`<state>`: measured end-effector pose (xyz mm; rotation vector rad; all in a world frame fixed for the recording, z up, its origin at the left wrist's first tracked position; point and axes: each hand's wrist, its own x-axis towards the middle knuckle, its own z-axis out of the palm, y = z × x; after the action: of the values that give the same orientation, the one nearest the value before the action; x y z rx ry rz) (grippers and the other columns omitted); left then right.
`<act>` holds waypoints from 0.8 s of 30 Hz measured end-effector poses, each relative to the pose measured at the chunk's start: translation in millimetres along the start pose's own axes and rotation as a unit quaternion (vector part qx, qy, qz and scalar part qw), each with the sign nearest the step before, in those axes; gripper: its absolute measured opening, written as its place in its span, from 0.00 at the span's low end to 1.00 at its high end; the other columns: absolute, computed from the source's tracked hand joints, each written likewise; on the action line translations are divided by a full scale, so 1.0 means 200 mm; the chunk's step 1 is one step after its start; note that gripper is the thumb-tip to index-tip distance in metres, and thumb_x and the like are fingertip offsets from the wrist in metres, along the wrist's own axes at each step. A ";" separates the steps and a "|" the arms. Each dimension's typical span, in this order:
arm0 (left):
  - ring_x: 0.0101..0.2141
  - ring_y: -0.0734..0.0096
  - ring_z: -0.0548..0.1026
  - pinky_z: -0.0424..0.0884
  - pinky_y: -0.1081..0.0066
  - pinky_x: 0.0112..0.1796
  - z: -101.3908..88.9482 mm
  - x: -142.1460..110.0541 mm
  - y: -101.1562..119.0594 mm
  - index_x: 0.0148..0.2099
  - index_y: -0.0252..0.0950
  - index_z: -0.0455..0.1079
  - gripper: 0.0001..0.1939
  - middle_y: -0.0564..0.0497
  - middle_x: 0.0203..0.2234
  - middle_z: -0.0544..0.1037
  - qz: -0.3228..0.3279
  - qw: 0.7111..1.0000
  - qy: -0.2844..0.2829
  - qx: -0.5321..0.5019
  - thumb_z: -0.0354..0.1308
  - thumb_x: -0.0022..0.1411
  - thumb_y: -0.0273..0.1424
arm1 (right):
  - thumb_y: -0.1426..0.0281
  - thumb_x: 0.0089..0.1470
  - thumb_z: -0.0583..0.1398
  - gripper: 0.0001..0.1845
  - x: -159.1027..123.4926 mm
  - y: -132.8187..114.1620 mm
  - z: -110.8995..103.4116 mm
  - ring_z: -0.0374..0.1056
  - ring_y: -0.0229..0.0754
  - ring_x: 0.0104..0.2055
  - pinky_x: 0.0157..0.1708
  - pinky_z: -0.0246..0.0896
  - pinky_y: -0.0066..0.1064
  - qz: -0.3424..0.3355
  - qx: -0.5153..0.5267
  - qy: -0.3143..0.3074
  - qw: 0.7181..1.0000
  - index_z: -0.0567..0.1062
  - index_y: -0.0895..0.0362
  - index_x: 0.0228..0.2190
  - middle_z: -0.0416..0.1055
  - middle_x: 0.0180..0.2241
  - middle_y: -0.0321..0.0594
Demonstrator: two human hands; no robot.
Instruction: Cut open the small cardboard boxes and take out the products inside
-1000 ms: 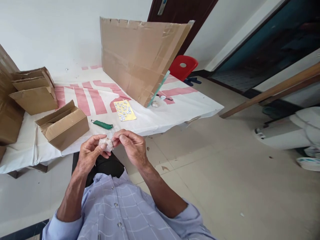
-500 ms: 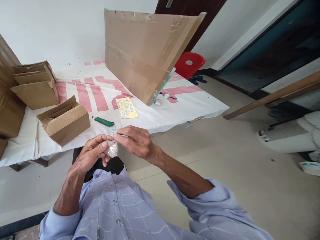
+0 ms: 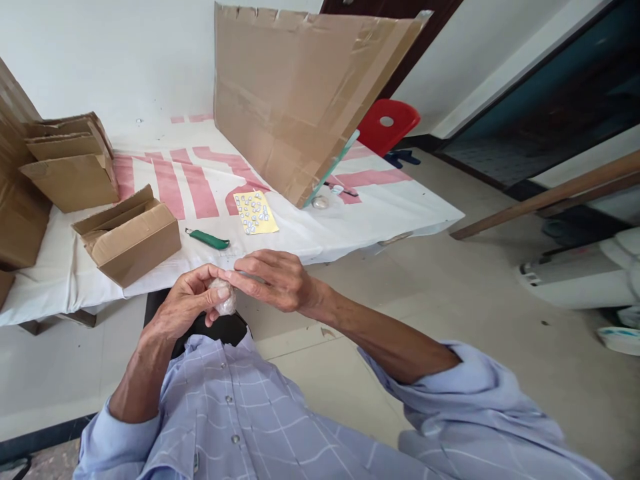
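A small bundle in clear, crinkled plastic (image 3: 229,303) sits in my left hand (image 3: 185,303), thumb across its front and fingers curled behind it. My right hand (image 3: 275,280) meets it at the top, its fingertips pinched together against my left fingertips; what they pinch is too small to make out. Both hands are in front of the table edge, above my lap. Just beyond them on the table lie a green utility knife (image 3: 207,239) and a yellow card (image 3: 270,223) bearing several small whitish pieces.
An open cardboard box (image 3: 140,247) stands left of the knife, with more boxes (image 3: 70,180) behind. A large cardboard sheet (image 3: 300,93) leans upright on the cloth-covered table (image 3: 410,217). Near its foot lies another small clear bundle (image 3: 320,201). A red stool (image 3: 387,130) is beyond.
My left thumb has moved up over the front of the bundle. My right fingertips have shifted slightly left, against my left fingers. The view has tilted a little.
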<state>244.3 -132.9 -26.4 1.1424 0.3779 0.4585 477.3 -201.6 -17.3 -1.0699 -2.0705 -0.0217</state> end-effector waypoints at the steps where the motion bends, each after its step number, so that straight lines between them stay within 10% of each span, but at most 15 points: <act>1: 0.19 0.80 0.69 0.67 0.79 0.20 0.00 0.00 0.00 0.46 0.35 0.79 0.25 0.56 0.25 0.76 0.000 1.000 0.001 -0.001 0.80 0.61 0.49 | 0.59 0.77 0.61 0.13 0.00 0.00 0.00 0.75 0.42 0.34 0.34 0.76 0.35 -0.017 -0.014 -0.002 1.000 0.88 0.40 0.47 0.82 0.36 0.38; 12: 0.22 0.76 0.74 0.72 0.78 0.24 0.03 0.00 0.01 0.44 0.36 0.76 0.23 0.54 0.26 0.79 0.021 0.998 -0.017 -0.061 0.82 0.60 0.44 | 0.75 0.74 0.61 0.12 0.03 -0.01 0.00 0.72 0.40 0.39 0.37 0.73 0.31 -0.262 -0.231 0.096 0.932 0.83 0.52 0.49 0.79 0.41 0.39; 24: 0.28 0.72 0.79 0.78 0.74 0.29 0.05 -0.01 0.01 0.46 0.36 0.76 0.20 0.49 0.35 0.84 0.099 0.991 -0.036 -0.081 0.80 0.63 0.41 | 0.74 0.75 0.60 0.12 -0.04 0.05 0.04 0.78 0.42 0.40 0.39 0.79 0.34 -0.203 -0.220 0.094 0.949 0.82 0.52 0.54 0.82 0.41 0.41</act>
<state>246.9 -141.4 -20.5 1.0389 0.1611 0.6097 481.2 -197.4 -31.1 -0.8276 -2.1224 -0.7937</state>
